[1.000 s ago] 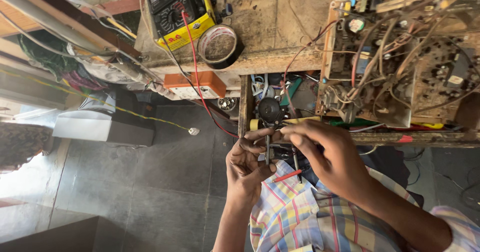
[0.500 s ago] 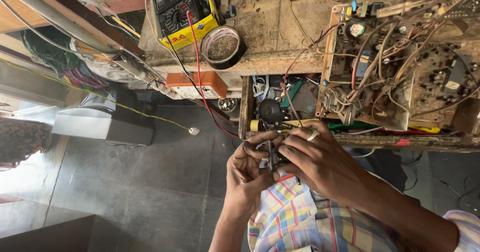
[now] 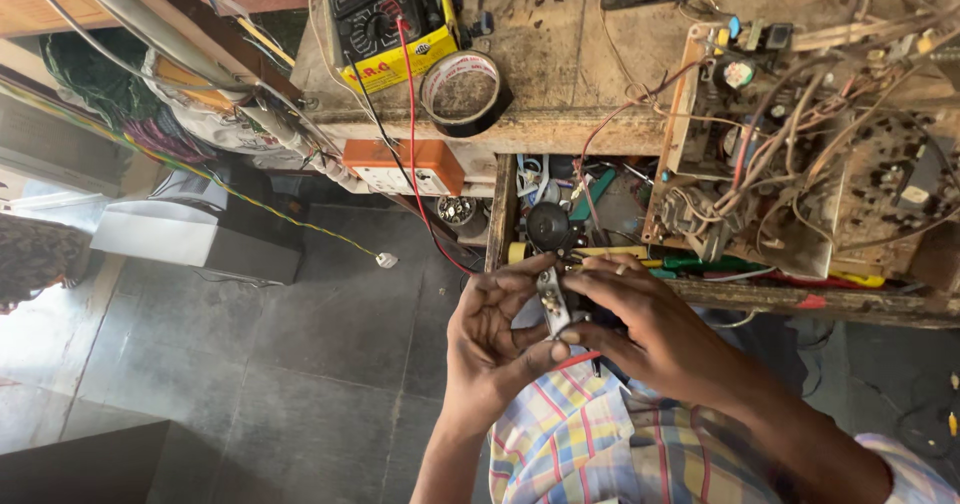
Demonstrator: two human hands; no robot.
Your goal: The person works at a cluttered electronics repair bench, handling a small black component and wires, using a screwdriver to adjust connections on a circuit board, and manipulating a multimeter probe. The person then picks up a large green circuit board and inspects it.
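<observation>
i hold a small metal part [image 3: 549, 302] between both hands, just below the open drawer [image 3: 560, 219] under the tabletop [image 3: 590, 74]. the part is a narrow, pale grey strip, standing nearly upright, with a few small round bumps or holes along its face; its lower end is hidden by my fingers. my left hand [image 3: 490, 339] cups it from the left, thumb and fingertips pressed on its edge, so that grip is pinching the part. my right hand [image 3: 640, 329] closes in from the right, fingers curled over its top and side, also pinching it. a red wire [image 3: 575, 361] shows just under my right fingers, above my checked shirt [image 3: 590, 444]. on the tabletop sit a yellow-edged meter [image 3: 385, 14], a roll of dark tape [image 3: 465, 92] beside it, and an open circuit board [image 3: 800, 154] thick with wires on the right. an orange box [image 3: 405, 167] hangs at the tabletop's front edge.
</observation>
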